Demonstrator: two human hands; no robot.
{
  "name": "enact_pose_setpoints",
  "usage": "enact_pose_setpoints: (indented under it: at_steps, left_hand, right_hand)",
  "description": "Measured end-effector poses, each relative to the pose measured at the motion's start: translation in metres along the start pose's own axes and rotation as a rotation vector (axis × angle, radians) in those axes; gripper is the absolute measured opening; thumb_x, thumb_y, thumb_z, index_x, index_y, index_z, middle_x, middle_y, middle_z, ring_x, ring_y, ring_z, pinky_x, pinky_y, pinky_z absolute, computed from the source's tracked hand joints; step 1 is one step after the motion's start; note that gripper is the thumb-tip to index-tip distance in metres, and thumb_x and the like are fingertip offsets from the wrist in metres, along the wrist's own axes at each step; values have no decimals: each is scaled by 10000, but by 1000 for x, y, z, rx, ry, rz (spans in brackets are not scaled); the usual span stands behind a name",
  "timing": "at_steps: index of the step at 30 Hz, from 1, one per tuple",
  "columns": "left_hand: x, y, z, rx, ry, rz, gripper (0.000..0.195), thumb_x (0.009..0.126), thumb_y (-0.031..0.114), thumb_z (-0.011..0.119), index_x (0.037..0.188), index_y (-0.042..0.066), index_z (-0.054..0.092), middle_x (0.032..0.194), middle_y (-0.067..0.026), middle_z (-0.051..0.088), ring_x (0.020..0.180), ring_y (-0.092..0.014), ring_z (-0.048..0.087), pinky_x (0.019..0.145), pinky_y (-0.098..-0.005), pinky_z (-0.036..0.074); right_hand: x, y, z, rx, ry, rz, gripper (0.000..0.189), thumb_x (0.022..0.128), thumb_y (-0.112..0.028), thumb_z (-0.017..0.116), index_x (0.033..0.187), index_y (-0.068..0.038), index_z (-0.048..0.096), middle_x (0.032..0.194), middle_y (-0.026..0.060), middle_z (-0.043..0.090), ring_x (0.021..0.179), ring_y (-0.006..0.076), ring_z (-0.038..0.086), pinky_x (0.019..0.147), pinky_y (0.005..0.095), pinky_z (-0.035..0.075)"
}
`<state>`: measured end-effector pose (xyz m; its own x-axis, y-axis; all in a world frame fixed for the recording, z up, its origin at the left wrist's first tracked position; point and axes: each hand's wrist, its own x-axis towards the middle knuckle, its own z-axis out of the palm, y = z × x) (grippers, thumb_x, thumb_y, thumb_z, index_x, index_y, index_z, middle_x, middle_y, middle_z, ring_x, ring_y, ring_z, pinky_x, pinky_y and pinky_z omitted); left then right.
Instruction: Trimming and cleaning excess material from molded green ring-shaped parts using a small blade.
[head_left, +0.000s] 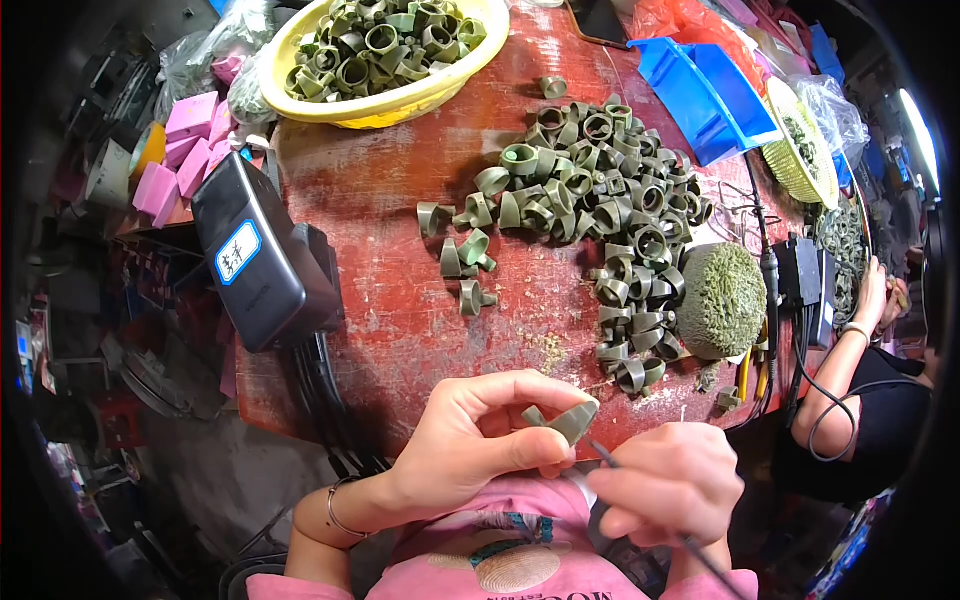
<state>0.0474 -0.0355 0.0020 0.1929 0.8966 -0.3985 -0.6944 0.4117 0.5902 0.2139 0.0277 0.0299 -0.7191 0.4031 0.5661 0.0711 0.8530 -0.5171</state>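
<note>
My left hand (495, 427) is pinching a green ring piece (575, 424), probably wax, between thumb and fingers, just past the table's front edge. Close by on the right, my right hand (667, 480) grips a thin dark tool (604, 454); motion blurs both, and the tool's exact kind is unclear. Its tip points toward the ring piece, and I cannot tell whether they touch. Beyond my hands, a heap of similar green ring pieces (577, 180) spreads over the red worn table (375, 285). Several more lie apart to the left, one being a ring piece (472, 298).
A yellow basin (442, 97) full of ring pieces stands at the back. A black device (255, 262) with cables sits at the left edge. To the right are a rough green round block (724, 300), a blue bin (701, 97) and another person's arm (840, 367).
</note>
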Motion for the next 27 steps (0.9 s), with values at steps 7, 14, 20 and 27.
enact_pose_setpoints:
  at_steps: [7,14,20,27]
  left_hand:
    - [2,2,6,232,34,149,358,664,40,722,970,-66,568,931,-118,556,828,-136,540,698,-259,468]
    - [4,-11,-4,268,31,354,298,716,-65,650,997,-27,558,993,-79,541,861,-128,574,759,-248,490]
    - [14,-10,3,242,74,337,267,788,-86,537,1049,-58,491,1127,-171,488,892,-214,588,769,-308,505]
    - [19,-13,-4,257,168,346,133,809,-51,515,929,-47,572,1055,-130,518,844,-184,592,733,-294,521]
  right_hand:
    - [6,-2,3,56,149,144,263,832,-306,557,790,-52,608,635,52,553,468,147,532,397,246,422]
    - [5,1,-4,-61,-116,-20,232,804,-285,584,775,-57,613,641,28,540,480,129,520,397,227,399]
    - [-2,15,-11,149,147,159,178,709,-110,660,843,-1,615,628,66,570,508,184,566,448,276,452]
    - [-1,55,9,-162,168,481,158,704,8,633,858,-29,628,711,87,544,588,194,532,529,272,433]
